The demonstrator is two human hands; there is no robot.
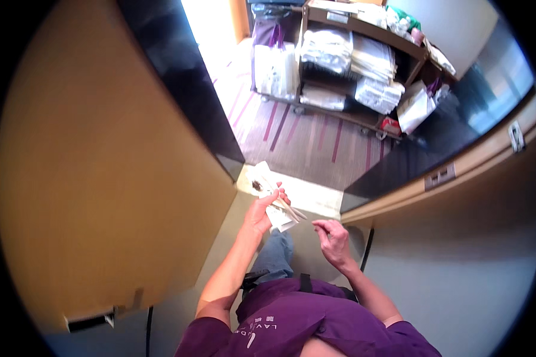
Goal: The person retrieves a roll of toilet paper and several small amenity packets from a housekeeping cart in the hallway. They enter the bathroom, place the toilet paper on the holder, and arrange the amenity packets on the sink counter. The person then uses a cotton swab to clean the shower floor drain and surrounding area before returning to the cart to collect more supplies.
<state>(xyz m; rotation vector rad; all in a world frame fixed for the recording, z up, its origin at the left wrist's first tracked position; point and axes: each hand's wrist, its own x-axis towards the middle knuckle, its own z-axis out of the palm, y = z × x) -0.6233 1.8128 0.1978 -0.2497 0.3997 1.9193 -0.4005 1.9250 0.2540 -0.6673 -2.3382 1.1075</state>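
My left hand (268, 205) is closed around a small bundle in front of me. White paper pieces (282, 217) and a few thin pale sticks (291, 209) poke out of it, with a small dark item (256, 185) at the far end; what these are exactly is too small to tell. To the right of the bundle my right hand (332, 238) is raised with curled fingers, apart from it. I cannot tell whether anything sits between its fingertips.
Ahead, beyond the doorway threshold (312, 196), a brown wheeled housekeeping cart (366, 24) carries folded white linens (328, 49) and bags (277, 67). A wooden door (102, 169) stands at the left. A door frame with a metal strike plate (440, 176) is on the right.
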